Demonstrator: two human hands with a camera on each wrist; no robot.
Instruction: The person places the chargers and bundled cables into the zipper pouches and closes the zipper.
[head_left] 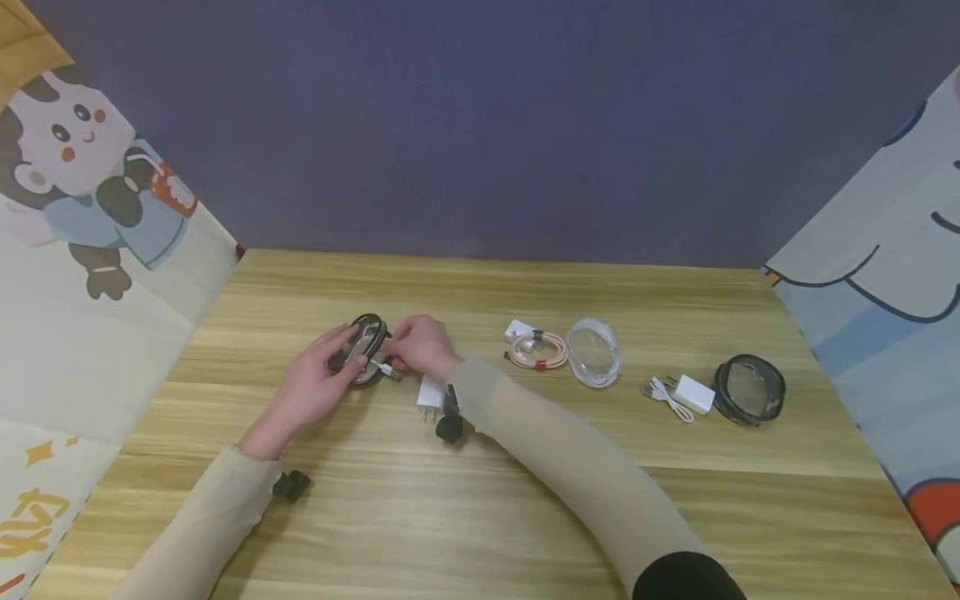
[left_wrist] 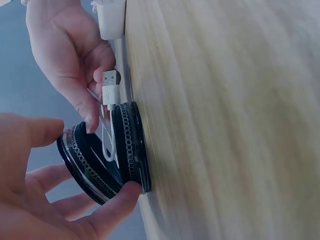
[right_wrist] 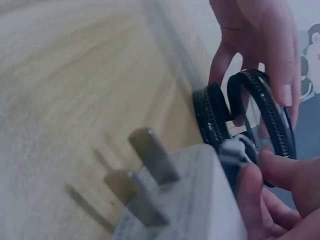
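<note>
A round, see-through zip case [left_wrist: 131, 145] with black trim stands on its edge on the table, its two halves spread apart. My left hand [head_left: 315, 379] grips it, thumb on one rim and fingers on the other. From the right, my right hand [head_left: 423, 343] reaches to the case's mouth and pinches a white USB cable [left_wrist: 111, 95]. Part of the cable dips between the halves, and its USB plug sticks out. Just below the right hand lies a white charger plug [head_left: 431, 392], prongs toward me, large in the right wrist view.
Right of the hands lie another white charger [head_left: 517, 330], a coiled pink cable [head_left: 555, 340] and a round case with white trim [head_left: 617, 354]. Farther right are a small white cable [head_left: 678, 410], a white charger [head_left: 694, 394] and a black-trimmed round case [head_left: 722, 396].
</note>
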